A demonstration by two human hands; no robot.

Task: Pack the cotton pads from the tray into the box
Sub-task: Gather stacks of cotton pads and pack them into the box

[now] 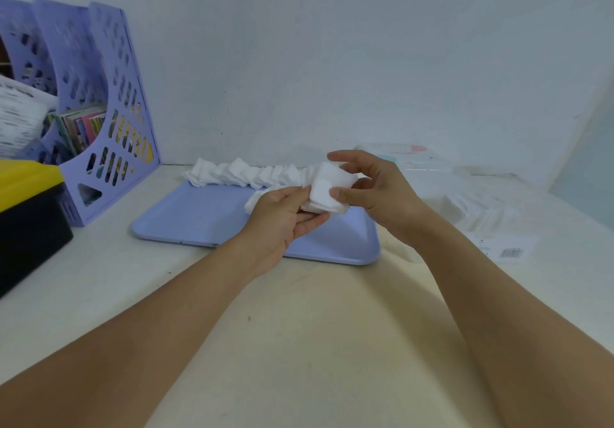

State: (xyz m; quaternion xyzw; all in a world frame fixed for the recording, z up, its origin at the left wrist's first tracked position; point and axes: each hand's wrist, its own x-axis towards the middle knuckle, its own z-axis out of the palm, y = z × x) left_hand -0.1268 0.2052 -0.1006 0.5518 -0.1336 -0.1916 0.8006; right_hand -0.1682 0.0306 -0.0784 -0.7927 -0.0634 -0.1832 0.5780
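Now: both hands over tray (186, 228) | left hand (282, 215) cups small stack of cotton pads (327, 191) from below, right hand (375, 191) pinches its edges | more pads (246, 173) line tray's far rim | box (478, 215) right | pads light, soft, slip apart; squeeze stack by sides

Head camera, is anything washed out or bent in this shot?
Head view: the clear box at right nearly melts into the pale table; wide-angle distortion bows the tray edge; the cotton pads lack texture; light is soft, with faint shadows.
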